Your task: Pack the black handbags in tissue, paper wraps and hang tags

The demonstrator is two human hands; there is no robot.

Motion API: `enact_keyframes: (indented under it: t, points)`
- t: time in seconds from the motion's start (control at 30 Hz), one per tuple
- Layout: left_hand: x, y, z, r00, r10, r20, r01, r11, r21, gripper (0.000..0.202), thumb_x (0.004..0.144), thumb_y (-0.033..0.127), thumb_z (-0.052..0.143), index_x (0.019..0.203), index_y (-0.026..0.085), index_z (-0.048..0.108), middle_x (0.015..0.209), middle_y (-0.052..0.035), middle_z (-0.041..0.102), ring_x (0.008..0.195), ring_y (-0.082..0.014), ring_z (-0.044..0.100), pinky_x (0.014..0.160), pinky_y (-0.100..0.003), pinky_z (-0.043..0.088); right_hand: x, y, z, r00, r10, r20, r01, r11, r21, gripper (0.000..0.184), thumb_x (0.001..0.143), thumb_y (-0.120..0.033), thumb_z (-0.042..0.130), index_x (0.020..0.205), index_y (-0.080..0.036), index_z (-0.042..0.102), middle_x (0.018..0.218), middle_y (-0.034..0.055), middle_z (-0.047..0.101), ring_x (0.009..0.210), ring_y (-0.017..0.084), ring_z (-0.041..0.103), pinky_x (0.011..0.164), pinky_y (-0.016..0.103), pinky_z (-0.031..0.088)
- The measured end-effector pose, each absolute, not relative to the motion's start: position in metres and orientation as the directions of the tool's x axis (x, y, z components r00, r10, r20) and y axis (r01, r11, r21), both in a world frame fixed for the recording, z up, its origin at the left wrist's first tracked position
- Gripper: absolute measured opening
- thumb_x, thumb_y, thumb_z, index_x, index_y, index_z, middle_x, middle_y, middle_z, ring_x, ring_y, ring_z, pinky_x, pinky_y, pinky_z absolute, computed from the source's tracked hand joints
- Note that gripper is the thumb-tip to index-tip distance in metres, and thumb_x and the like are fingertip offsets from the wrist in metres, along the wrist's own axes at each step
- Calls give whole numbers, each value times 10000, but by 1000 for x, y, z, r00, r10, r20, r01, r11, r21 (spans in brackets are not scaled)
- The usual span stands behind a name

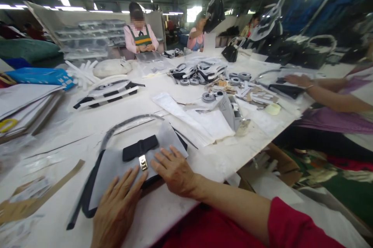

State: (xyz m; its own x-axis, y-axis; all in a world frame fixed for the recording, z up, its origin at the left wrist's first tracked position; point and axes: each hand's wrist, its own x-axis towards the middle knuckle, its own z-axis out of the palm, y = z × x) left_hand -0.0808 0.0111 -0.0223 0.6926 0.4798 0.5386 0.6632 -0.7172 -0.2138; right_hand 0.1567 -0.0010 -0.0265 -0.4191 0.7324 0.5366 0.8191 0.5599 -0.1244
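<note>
A black handbag [97,170] lies on the table in front of me, its face covered by a translucent white sheet [112,166]. Its black flap tab [140,148] and gold clasp [143,162] show on top of the sheet. The wrapped handle [122,124] arches away from me. My left hand [119,201] rests flat on the sheet at the bag's near left, fingers stretched out. Flat on the right part of the bag lies my right hand [175,170], its fingers spread beside the clasp. A black strap [78,201] hangs off the bag's left side.
Stacked boards [29,112] stand at left, near another bag [110,92]. White paper sheets [192,120], a grey box [230,112] and a pile of wrapped handles [198,71] lie beyond. A co-worker's hand [298,80] works at right; other people sit at the far side.
</note>
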Motion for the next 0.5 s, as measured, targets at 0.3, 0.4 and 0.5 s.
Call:
enact_keyframes:
  t: [0.3, 0.4, 0.5]
  points:
    - [-71, 2, -20, 671, 427, 606, 666, -706, -241, 628, 901, 111, 406, 1504, 274, 335, 1334, -41, 613, 1197, -238, 600, 1194, -436, 259, 158, -7, -23, -460, 748, 479, 817, 567, -102, 613, 935, -578, 471, 1417, -201, 434, 1440, 134, 496, 1351, 331, 378, 1131, 589, 268]
    - [-73, 3, -25, 653, 444, 613, 671, -714, -198, 605, 905, 129, 422, 1492, 266, 364, 1348, -52, 601, 1239, -242, 567, 1197, -444, 259, 159, -8, -19, -462, 755, 465, 834, 549, -63, 544, 954, -520, 472, 1403, -213, 454, 1449, 110, 491, 1362, 306, 368, 1136, 550, 278]
    - [-83, 14, -50, 639, 383, 667, 619, -771, -151, 564, 890, 133, 488, 1443, 241, 453, 1388, -64, 569, 1334, -219, 475, 1212, -397, 222, 160, -9, -15, -460, 763, 453, 853, 521, -11, 453, 988, -434, 425, 1389, -231, 477, 1450, 71, 495, 1353, 269, 379, 1147, 480, 284]
